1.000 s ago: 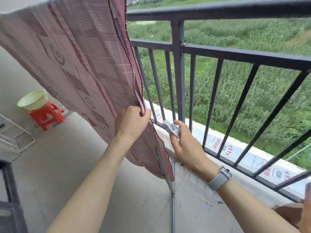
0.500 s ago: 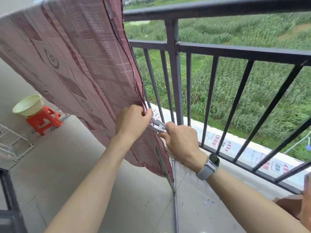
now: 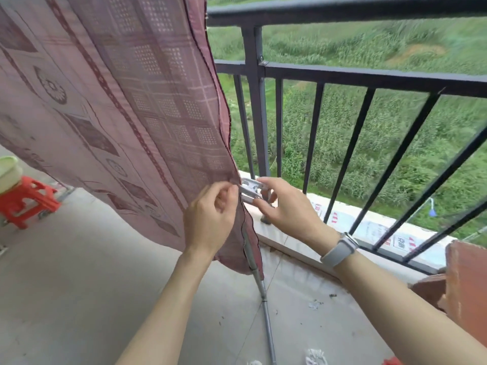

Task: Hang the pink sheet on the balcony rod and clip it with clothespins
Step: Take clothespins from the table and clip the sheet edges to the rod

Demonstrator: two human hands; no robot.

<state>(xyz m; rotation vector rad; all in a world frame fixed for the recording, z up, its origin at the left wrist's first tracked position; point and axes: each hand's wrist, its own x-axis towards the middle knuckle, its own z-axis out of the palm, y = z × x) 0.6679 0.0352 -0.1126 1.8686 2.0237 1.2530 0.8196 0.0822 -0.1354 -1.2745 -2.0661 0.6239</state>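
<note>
Right hand (image 3: 286,206) is up at the sheet's side edge, thumb and fingers pinched on a pale grey clothespin (image 3: 251,189), squeezing its tail end while the nose of the peg points left into the fabric. Left hand (image 3: 210,214) meets it from the other side, fingers curled tight and gripping the hem of the pink sheet (image 3: 126,106) right where the peg's nose touches it; whether the peg already bites the cloth, I cannot tell. A light grey watch (image 3: 340,248) sits on the right wrist. Just below the hands the sheet's lower corner hangs over a slanted metal rod (image 3: 254,264) that runs down to the balcony floor (image 3: 79,285), part of it hidden behind the fabric. The sheet itself spreads up and to the left, patterned with squares and dark red bands, filling the upper left of the view, its top out of frame. Beyond the hands stands the dark balcony railing (image 3: 342,75), green fields behind its bars. Far left on the floor, a red stool (image 3: 23,201) carries a pale basin (image 3: 9,171). At the right edge, something brown-red (image 3: 463,280) rises beside the railing's base.
</note>
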